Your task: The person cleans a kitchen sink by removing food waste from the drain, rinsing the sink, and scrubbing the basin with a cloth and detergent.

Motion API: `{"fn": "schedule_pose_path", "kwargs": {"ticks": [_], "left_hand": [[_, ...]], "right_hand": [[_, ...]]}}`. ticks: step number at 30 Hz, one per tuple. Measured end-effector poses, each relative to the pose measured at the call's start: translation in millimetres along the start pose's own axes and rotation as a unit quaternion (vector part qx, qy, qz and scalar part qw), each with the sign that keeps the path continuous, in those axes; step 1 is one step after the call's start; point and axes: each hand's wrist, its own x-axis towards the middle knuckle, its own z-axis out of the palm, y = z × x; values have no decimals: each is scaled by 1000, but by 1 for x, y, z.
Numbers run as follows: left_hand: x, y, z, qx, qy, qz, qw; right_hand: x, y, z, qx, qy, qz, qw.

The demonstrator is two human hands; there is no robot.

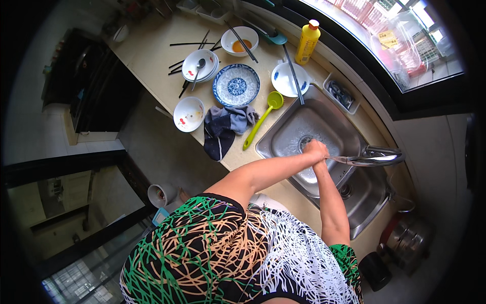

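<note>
Both hands are together over the left basin of the stainless steel sink point(277, 138). My left hand point(314, 147) lies over my right hand point(322, 161), touching it, and hides most of its fingers. Whether anything is held between them cannot be seen. A stream of water runs from the chrome faucet point(374, 159) onto the hands. Below them, water splashes around the drain point(305, 143). Left of the basin lies a green long-handled scrubbing brush point(262, 123). A white bowl point(283, 78) with chopsticks point(294, 78) across it stands at the basin's far edge.
Blue-patterned plate point(237, 85), stacked bowls point(193, 62) with a spoon, a bowl point(184, 110) and dark cloths point(224, 127) sit on the counter point(152, 64). Behind are a bowl point(229, 38) of orange liquid and a yellow bottle point(307, 42). A second basin point(364, 205) adjoins on the right.
</note>
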Motion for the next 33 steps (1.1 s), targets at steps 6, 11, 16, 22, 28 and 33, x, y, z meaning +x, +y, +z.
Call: {"fn": "schedule_pose_path", "kwargs": {"ticks": [6,11,16,22,28,33], "left_hand": [[38,4,-42,-273,-352,-275,852],[41,-29,-53,-385,-381,-351,764],[40,-33,-57,-592,-441,-324,592],[23,-21,-40,-640,-388,-309,587],[12,5,-42,-659,-321,-311,605],[30,-49,3,-737,-406,-316,437]], "right_hand": [[11,4,5,121,-74,28,990],[5,-2,1,555,-288,169,761],[-13,-15,-19,783,-270,234,509],[-12,-23,-19,878,-89,183,434],[-10,-6,8,692,54,75,716],[-16,-7,11,225,299,-144,916]]}}
